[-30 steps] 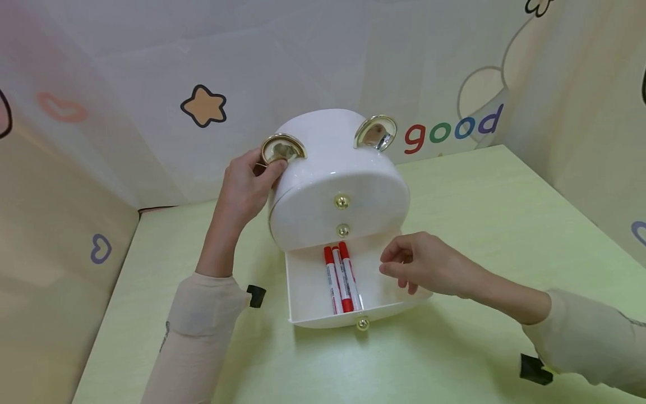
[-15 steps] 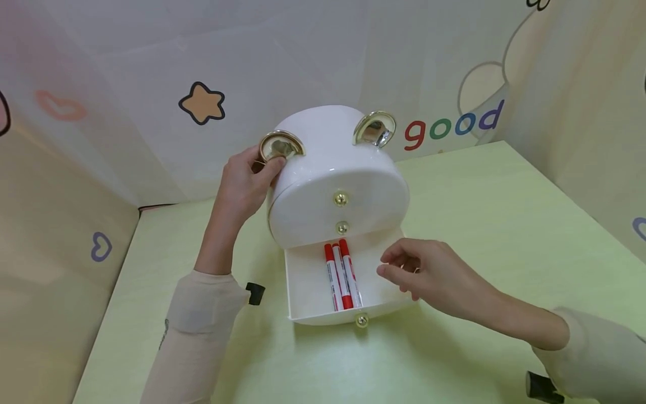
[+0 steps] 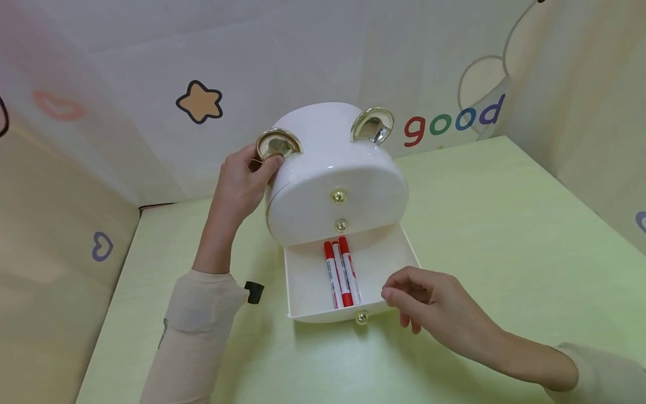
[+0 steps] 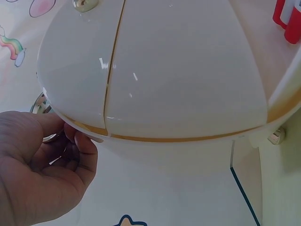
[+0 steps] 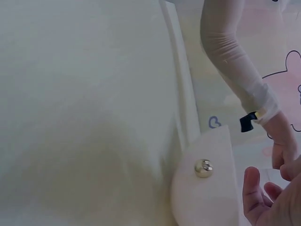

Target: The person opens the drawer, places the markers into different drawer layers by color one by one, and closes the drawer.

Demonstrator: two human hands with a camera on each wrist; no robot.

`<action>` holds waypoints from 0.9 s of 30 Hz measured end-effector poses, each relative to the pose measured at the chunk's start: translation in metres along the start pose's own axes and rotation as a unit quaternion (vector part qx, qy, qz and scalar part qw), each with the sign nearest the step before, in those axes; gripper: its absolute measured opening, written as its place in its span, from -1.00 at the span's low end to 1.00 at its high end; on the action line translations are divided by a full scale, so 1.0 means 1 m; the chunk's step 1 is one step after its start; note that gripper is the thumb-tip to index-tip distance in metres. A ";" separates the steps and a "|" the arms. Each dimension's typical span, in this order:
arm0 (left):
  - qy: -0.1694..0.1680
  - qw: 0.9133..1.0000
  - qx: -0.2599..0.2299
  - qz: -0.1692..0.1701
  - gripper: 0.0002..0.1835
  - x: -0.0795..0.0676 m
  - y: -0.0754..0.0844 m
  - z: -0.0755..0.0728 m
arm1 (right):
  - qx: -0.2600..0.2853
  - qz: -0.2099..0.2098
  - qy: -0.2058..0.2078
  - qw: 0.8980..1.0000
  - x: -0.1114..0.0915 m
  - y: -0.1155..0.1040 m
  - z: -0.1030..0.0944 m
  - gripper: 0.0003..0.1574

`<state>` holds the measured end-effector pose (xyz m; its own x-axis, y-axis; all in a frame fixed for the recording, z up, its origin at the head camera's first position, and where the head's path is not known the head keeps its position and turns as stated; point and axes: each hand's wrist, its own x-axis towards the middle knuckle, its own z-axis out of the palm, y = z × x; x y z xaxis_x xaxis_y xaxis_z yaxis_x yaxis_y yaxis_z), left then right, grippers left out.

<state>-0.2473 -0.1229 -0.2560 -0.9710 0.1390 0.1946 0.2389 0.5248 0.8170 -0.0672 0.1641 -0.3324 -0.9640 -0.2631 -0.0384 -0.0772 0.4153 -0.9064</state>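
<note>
A white storage box (image 3: 328,132) with two gold ears stands on the table. My left hand (image 3: 242,182) grips its left ear (image 3: 278,143), with the thumb at the ear's base; the left wrist view shows the bent fingers (image 4: 84,157) at the box's edge. The lower drawer (image 3: 381,264) is pulled out. Inside it, three red-capped markers (image 3: 341,275) lie side by side. Loosely curled and holding nothing, my right hand (image 3: 436,300) is at the drawer's front right corner and covers it. The drawer's gold knob (image 3: 361,317) shows left of that hand.
Two more gold knobs (image 3: 338,196) sit on the box's closed front. The pale green table (image 3: 484,207) extends around the box. A printed curtain (image 3: 303,56) hangs behind and along both sides.
My right hand has moved from over the right part of the drawer toward me, down to its front corner. The left hand keeps its grip on the ear; the markers stay put.
</note>
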 end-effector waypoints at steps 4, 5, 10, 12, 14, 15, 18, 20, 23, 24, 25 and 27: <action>0.003 1.000 0.001 -0.002 -0.71 -0.001 0.000 -0.001 | 0.008 -0.002 -0.020 1.000 -0.004 0.011 0.006 -0.81; 0.003 1.000 0.000 -0.001 -0.71 -0.001 0.000 -0.001 | 0.011 -0.002 -0.025 1.000 -0.005 0.013 0.008 -0.82; 0.005 1.000 -0.005 0.003 -0.71 -0.001 0.000 -0.002 | 0.024 -0.007 -0.050 0.998 -0.007 0.025 0.016 -0.82; 0.005 1.000 -0.006 0.004 -0.70 -0.001 0.000 -0.002 | 0.027 -0.011 -0.057 0.998 -0.007 0.030 0.020 -0.79; 0.004 1.000 -0.004 0.004 -0.70 -0.001 0.000 -0.002 | 0.035 -0.016 -0.063 0.997 -0.006 0.034 0.023 -0.77; 0.004 1.000 -0.004 0.003 -0.70 -0.001 0.000 -0.002 | 0.040 -0.021 -0.065 0.997 -0.005 0.036 0.025 -0.77; 0.004 1.000 -0.003 0.004 -0.71 0.000 0.000 -0.002 | 0.047 -0.049 -0.073 0.995 -0.003 0.043 0.029 -0.73; 0.003 1.000 -0.005 0.005 -0.71 0.000 0.000 -0.001 | 0.046 -0.070 -0.078 0.993 -0.001 0.047 0.031 -0.70; 0.001 1.000 -0.005 0.005 -0.71 -0.001 0.000 -0.001 | 0.042 -0.107 -0.079 0.990 0.002 0.052 0.036 -0.68; 0.001 1.000 -0.003 0.004 -0.71 -0.001 0.000 -0.001 | 0.042 -0.118 -0.078 0.989 0.003 0.054 0.038 -0.68; 0.000 1.000 -0.002 0.003 -0.71 -0.001 0.000 -0.001 | 0.042 -0.127 -0.075 0.988 0.003 0.055 0.039 -0.68; 0.000 1.000 0.001 0.000 -0.70 -0.001 0.000 0.000 | 0.046 -0.142 -0.071 0.986 0.005 0.058 0.042 -0.69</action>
<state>-0.2463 -0.1232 -0.2560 -0.9707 0.1400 0.1951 0.2398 0.5270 0.8153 -0.0657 0.1504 -0.4023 -0.8610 -0.4795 0.1697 -0.3088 0.2277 -0.9235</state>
